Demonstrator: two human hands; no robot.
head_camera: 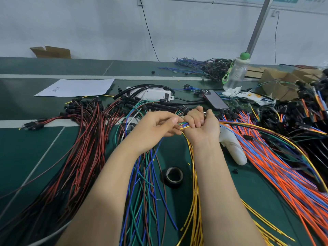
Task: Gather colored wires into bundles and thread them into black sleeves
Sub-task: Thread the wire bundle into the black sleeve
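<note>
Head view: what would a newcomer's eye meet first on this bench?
At centre, the left hand and right hand hold a small bundle of coloured wire ends between them. The table carries red and black wires on the left, orange and blue wires on the right. A tape roll lies between the forearms.

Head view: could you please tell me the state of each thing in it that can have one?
left hand, pinching the wire bundle's ends
right hand, fingers curled round the wire bundle
wire bundle, held between both hands
tape roll, lying flat on the table
phone, lying back up
bottle, green cap on
cardboard box, flaps open
</note>
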